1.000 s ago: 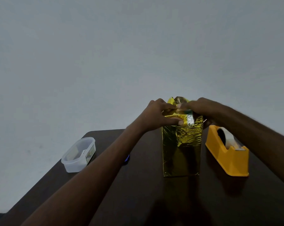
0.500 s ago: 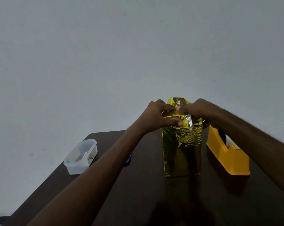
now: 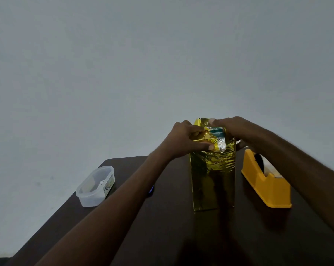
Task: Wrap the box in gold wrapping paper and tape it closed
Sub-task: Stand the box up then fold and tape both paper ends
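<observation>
A tall box wrapped in gold paper (image 3: pixel 213 177) stands upright on the dark table (image 3: pixel 162 237). Its top end is open, and a green and white patch of the box (image 3: pixel 218 132) shows between the folds. My left hand (image 3: pixel 183 141) grips the left top flap, thumb pressed across the front fold. My right hand (image 3: pixel 233 127) pinches the paper at the top right, fingers curled over the rim. A yellow tape dispenser (image 3: pixel 265 187) sits just right of the box.
A clear plastic tub with a lid (image 3: pixel 95 186) stands near the table's left edge. A small blue thing (image 3: pixel 151 189) peeks out from under my left forearm. A plain grey wall is behind the table.
My right hand has lifted slightly at the top of the box, uncovering more of the green patch. The box and my left hand stay in place.
</observation>
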The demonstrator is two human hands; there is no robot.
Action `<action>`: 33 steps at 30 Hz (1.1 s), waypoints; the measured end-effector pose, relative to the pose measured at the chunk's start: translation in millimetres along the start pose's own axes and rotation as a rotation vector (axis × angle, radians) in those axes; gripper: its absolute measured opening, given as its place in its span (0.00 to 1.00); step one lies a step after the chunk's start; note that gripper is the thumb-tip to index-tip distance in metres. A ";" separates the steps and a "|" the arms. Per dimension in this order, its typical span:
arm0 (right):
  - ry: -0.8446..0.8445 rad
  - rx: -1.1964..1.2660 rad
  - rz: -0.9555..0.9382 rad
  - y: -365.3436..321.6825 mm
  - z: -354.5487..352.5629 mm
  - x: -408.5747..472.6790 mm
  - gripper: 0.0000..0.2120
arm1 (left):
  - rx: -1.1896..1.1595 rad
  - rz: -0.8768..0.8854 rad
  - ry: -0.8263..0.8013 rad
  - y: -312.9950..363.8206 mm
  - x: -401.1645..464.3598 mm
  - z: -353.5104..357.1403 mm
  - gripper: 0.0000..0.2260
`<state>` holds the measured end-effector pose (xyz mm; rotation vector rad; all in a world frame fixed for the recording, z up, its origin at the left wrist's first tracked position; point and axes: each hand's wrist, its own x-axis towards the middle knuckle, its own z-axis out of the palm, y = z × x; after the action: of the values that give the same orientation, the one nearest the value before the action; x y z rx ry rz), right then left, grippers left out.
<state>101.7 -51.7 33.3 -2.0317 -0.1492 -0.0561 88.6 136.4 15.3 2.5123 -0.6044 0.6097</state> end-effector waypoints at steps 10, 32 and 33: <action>0.313 -0.078 -0.640 -16.2 -10.3 -32.5 0.11 | 0.345 -0.215 0.234 31.8 -7.9 17.7 0.36; 0.363 -0.673 -0.821 36.6 17.2 -30.2 0.16 | 0.639 0.016 -0.347 34.2 17.0 -74.5 0.24; 0.325 -0.617 -0.837 38.3 13.6 -29.7 0.14 | 0.689 0.031 -0.328 34.4 18.3 -73.1 0.25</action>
<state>76.9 -58.9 -10.0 -2.3804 -0.8481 -1.0579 63.5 143.5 93.9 3.2993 -0.6238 0.4701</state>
